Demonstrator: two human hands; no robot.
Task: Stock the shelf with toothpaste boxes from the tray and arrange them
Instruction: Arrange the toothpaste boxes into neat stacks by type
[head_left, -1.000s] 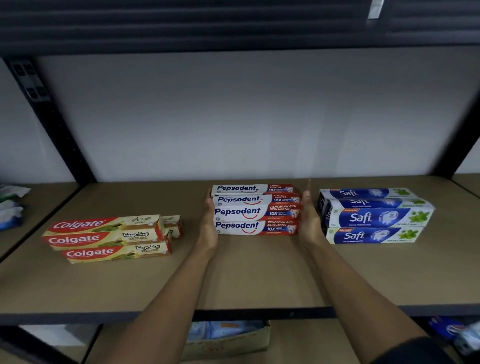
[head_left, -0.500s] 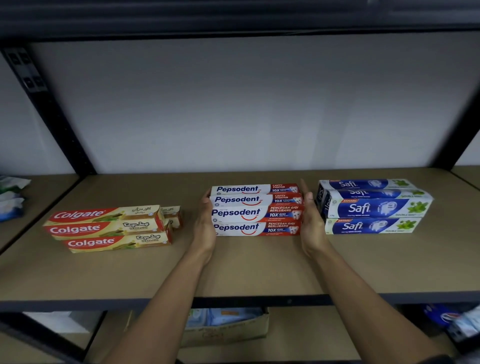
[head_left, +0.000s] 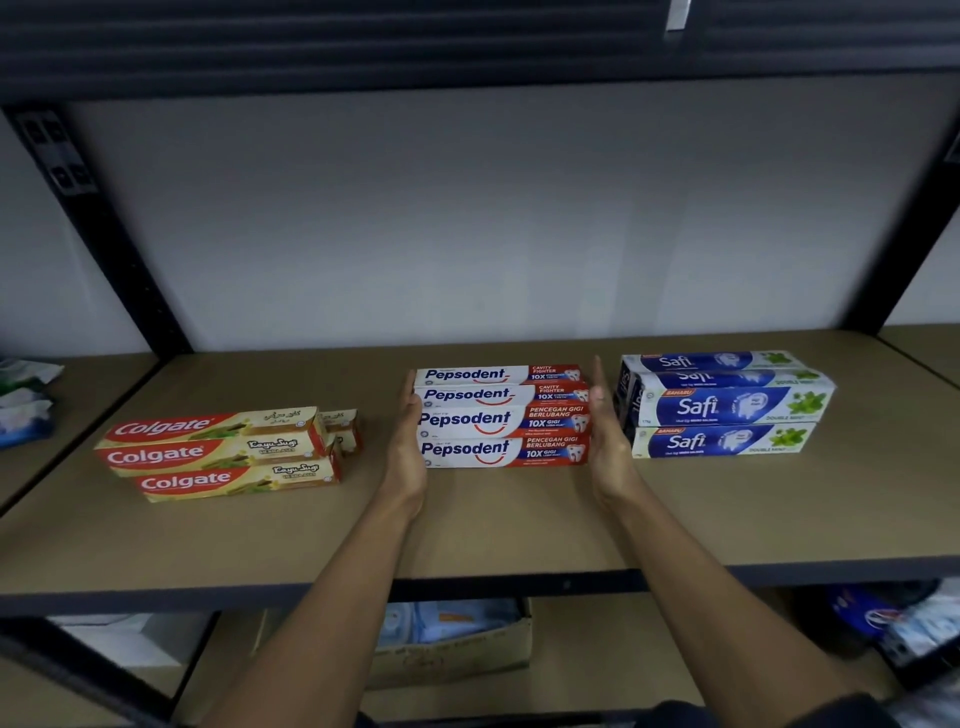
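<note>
A stack of red-and-white Pepsodent boxes (head_left: 501, 418) lies in the middle of the tan shelf board (head_left: 519, 525). My left hand (head_left: 409, 447) presses flat against the stack's left end, fingers straight. My right hand (head_left: 605, 441) presses flat against its right end. To the left lies a looser pile of Colgate boxes (head_left: 218, 452), fanned out of line. On the right sits a stack of blue Safi boxes (head_left: 724, 405). No tray is in view.
Black uprights (head_left: 104, 228) frame the bay, with a white back wall behind. A cardboard box (head_left: 457, 644) with packets stands on the lower shelf. Packaged goods (head_left: 23, 400) lie on the neighbouring shelf at far left, and more at lower right (head_left: 893, 618).
Both hands have stayed flat against the ends of the Pepsodent stack. The boxes in the stack look slightly more squared up. My view has shifted a little.
</note>
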